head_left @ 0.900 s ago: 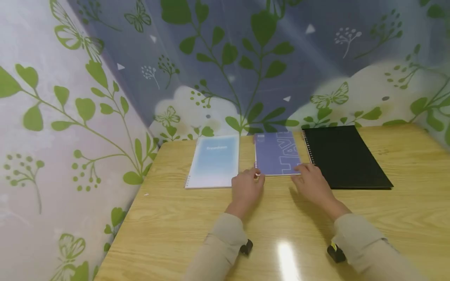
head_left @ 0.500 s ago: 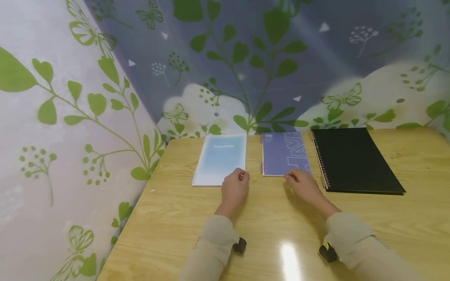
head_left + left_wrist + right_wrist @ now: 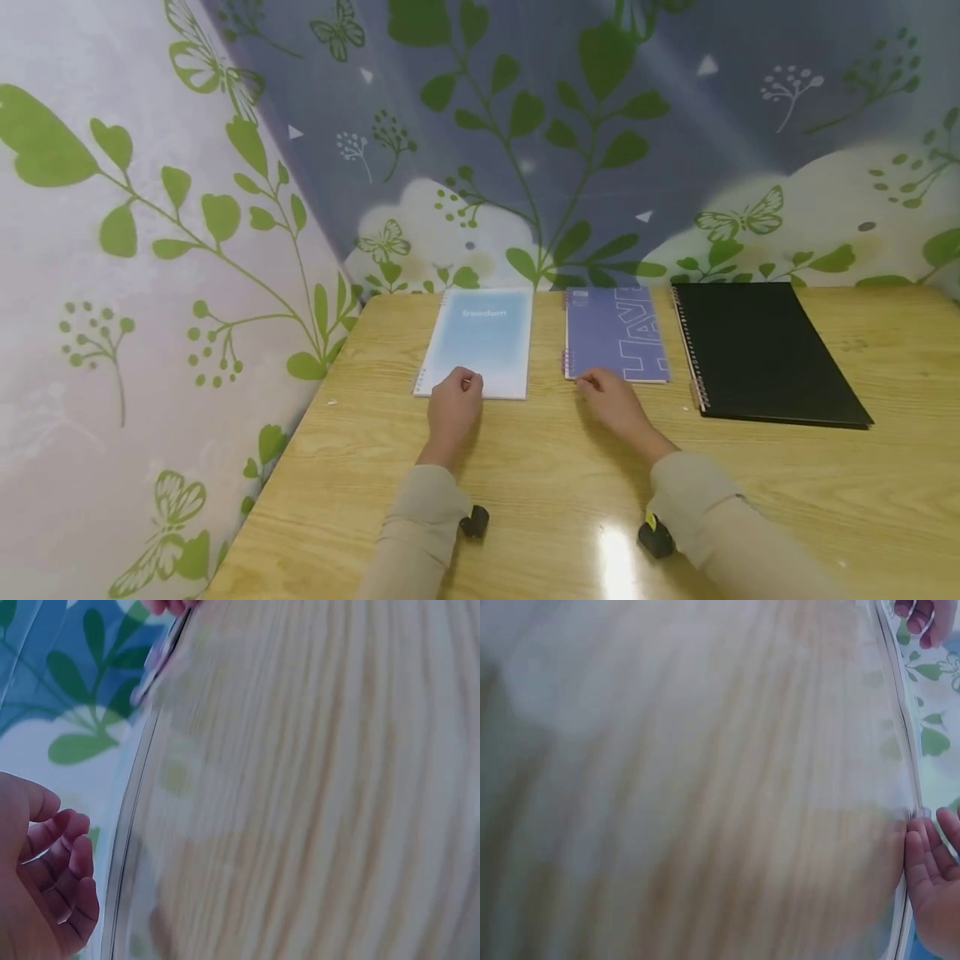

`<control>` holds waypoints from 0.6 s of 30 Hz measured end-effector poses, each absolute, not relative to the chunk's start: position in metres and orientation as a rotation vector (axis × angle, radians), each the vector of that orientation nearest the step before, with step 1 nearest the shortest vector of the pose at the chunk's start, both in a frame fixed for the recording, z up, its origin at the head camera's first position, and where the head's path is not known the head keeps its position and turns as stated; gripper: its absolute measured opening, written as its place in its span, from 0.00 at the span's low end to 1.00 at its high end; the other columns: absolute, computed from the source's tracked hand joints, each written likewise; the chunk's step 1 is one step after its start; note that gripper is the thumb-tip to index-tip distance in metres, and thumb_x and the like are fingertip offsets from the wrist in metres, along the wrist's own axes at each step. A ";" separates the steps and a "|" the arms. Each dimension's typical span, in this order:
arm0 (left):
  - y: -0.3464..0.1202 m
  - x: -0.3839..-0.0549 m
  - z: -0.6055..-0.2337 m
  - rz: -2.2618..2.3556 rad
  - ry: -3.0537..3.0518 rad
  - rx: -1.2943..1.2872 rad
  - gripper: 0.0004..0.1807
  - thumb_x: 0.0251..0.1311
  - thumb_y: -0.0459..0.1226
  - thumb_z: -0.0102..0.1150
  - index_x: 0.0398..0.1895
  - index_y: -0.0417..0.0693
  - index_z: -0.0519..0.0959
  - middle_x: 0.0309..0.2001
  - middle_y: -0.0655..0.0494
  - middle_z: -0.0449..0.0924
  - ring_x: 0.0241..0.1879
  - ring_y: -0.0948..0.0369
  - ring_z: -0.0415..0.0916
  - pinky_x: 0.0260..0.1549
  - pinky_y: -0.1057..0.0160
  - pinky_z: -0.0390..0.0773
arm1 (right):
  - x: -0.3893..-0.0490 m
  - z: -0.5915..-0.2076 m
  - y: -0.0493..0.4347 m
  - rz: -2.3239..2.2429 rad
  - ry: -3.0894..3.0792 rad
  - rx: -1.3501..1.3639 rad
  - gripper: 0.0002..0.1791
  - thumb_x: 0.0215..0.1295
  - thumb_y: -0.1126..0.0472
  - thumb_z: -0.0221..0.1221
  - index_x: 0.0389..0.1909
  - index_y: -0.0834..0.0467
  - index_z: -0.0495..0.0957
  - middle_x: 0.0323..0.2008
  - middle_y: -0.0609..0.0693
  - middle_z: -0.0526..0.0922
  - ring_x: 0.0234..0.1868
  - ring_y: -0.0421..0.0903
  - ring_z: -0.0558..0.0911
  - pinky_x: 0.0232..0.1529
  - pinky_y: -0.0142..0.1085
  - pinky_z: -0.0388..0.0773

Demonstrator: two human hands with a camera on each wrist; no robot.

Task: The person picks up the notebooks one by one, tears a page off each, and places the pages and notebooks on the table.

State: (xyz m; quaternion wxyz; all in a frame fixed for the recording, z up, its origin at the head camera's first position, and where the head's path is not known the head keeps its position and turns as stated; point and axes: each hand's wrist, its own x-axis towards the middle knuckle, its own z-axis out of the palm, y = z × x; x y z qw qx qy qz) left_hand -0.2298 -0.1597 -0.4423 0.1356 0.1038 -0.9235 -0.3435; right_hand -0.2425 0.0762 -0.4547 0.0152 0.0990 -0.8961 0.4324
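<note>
My left hand (image 3: 453, 410) hangs over the front edge of a pale blue-and-white spiral notebook (image 3: 483, 342) printed "freedom". In the left wrist view the fingers of that left hand (image 3: 52, 877) are loosely curled with nothing between them. By the front left corner of a purple spiral notebook (image 3: 596, 333) is my right hand (image 3: 613, 404). The right wrist view shows this right hand (image 3: 934, 885) with relaxed fingers and no object held; whether it touches the purple cover I cannot tell. A larger black spiral notebook (image 3: 765, 358) lies to the right, away from both hands.
All three notebooks lie flat in a row near the back of the wooden table (image 3: 555, 500). Behind it hangs a blue leaf-patterned curtain (image 3: 465, 75). A pale patterned wall covering (image 3: 150, 333) borders the left side.
Both hands have shifted left. The left hand went from between the pale and purple notebooks to the pale one's front edge; the right went from the purple one's right corner to its left.
</note>
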 end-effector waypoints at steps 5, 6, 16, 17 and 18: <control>-0.180 -0.227 -0.447 -0.976 -2.662 0.380 0.11 0.60 0.44 0.49 0.33 0.49 0.79 0.28 0.54 0.80 0.28 0.56 0.74 0.29 0.58 0.72 | -0.243 -0.457 0.063 1.392 -2.779 0.276 0.14 0.67 0.60 0.48 0.45 0.66 0.75 0.41 0.61 0.80 0.43 0.56 0.78 0.47 0.48 0.73; -0.184 -0.226 -0.449 -0.969 -2.659 0.396 0.11 0.60 0.44 0.49 0.33 0.49 0.79 0.28 0.54 0.80 0.28 0.56 0.75 0.29 0.57 0.73 | -0.243 -0.457 0.060 1.403 -2.780 0.269 0.14 0.67 0.61 0.48 0.45 0.66 0.75 0.41 0.61 0.80 0.44 0.56 0.78 0.48 0.48 0.73; -0.218 -0.231 -0.441 -0.888 -2.649 0.501 0.13 0.60 0.40 0.49 0.40 0.43 0.79 0.37 0.47 0.80 0.39 0.50 0.75 0.39 0.53 0.74 | -0.246 -0.444 0.025 1.708 -2.782 0.128 0.26 0.65 0.61 0.47 0.60 0.72 0.60 0.57 0.68 0.70 0.59 0.62 0.70 0.60 0.49 0.67; -0.223 -0.232 -0.440 -0.885 -2.648 0.513 0.13 0.60 0.39 0.49 0.41 0.42 0.78 0.39 0.46 0.80 0.41 0.49 0.75 0.41 0.52 0.74 | -0.247 -0.442 0.020 1.750 -2.778 0.114 0.28 0.65 0.61 0.47 0.62 0.73 0.57 0.57 0.69 0.68 0.59 0.62 0.69 0.61 0.49 0.66; -0.226 -0.233 -0.440 -0.889 -2.648 0.522 0.13 0.60 0.38 0.49 0.42 0.41 0.78 0.40 0.44 0.79 0.43 0.48 0.74 0.43 0.52 0.73 | -0.247 -0.441 0.016 1.790 -2.775 0.094 0.30 0.64 0.61 0.47 0.63 0.74 0.54 0.59 0.69 0.66 0.61 0.62 0.67 0.62 0.50 0.65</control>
